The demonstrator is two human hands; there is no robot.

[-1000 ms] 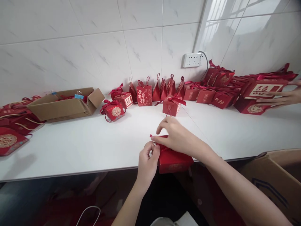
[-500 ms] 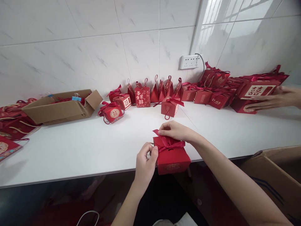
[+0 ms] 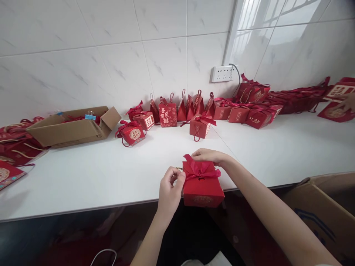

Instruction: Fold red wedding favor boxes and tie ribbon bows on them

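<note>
A red gift box [image 3: 203, 193] with a deep-pink ribbon bow [image 3: 200, 171] on its lid sits at the table's front edge, its front face just past the edge. My left hand [image 3: 171, 190] is closed at the box's left side, thumb and fingers pinching its edge, where a short bit of gold cord [image 3: 179, 168] pokes out. Behind the box, my right hand [image 3: 208, 154] curls against the far side. Its fingertips are partly hidden by the ribbon and lid. One ribbon tail stands up near that hand.
Several red gift boxes [image 3: 199, 127] and bags line the wall. On the left stands an open cardboard box [image 3: 69, 129] with a blue clip. A larger carton [image 3: 327, 207] is at lower right. A co-worker's hand [image 3: 348, 103] holds red boxes at the far right.
My right hand has let go of the ribbon tail and moved behind the box. My left hand stays at its side. The co-worker's hand has carried stacked boxes rightward.
</note>
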